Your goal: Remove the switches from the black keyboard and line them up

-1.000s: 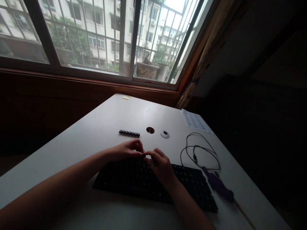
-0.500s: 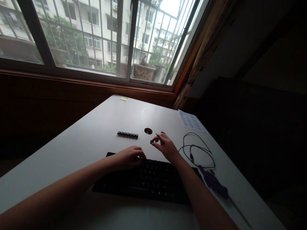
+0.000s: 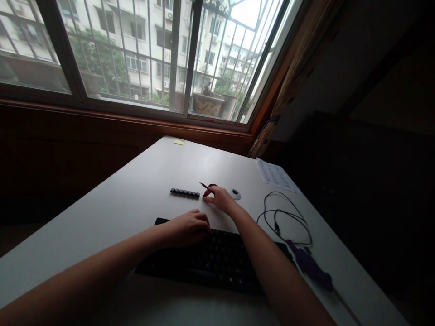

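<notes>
A black keyboard [image 3: 217, 262] lies on the white table in front of me. My left hand [image 3: 193, 227], fingers bent, rests on its back rows and rear edge; the fingertips are partly hidden. Beyond it, my right hand [image 3: 218, 199] pinches a small black keycap [image 3: 203, 197] at the tabletop. That keycap is just off the right end of a row of several black keycaps [image 3: 185, 193]. A thin dark tool [image 3: 205, 186] also sticks out of my right hand, pointing up and left; its kind is unclear.
A round grommet [image 3: 234, 194] lies right of my right hand. A coiled black cable [image 3: 285, 217] and a purple-handled tool [image 3: 312, 267] are farther right. Printed paper [image 3: 275, 174] lies at the right edge, a yellow note [image 3: 179, 142] at the far corner. A barred window is behind.
My right hand has moved left and down with the keycap, from above the table beside the hole to the end of the keycap row. My left hand stays on the keyboard.
</notes>
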A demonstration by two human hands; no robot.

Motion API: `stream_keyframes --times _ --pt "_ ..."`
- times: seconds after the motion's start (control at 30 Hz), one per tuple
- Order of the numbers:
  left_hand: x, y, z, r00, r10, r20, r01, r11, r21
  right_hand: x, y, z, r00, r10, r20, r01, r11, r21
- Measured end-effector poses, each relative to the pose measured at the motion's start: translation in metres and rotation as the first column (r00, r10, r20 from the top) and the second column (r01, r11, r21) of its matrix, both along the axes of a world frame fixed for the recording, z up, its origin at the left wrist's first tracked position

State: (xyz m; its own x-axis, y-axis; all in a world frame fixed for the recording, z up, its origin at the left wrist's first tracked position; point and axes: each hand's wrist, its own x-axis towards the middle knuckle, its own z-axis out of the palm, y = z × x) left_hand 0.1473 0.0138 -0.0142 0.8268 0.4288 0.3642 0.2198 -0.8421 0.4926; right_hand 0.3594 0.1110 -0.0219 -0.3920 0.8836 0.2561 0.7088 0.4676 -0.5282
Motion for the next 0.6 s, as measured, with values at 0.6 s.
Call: stream_keyframes --times 0.6 --pt "0.001 -0.002 0.006 1.0 0.005 -0.008 -0.005 1.0 -0.025 0.006 0.008 -0.015 0.998 0.006 -0.063 -0.008 1.0 -0.018"
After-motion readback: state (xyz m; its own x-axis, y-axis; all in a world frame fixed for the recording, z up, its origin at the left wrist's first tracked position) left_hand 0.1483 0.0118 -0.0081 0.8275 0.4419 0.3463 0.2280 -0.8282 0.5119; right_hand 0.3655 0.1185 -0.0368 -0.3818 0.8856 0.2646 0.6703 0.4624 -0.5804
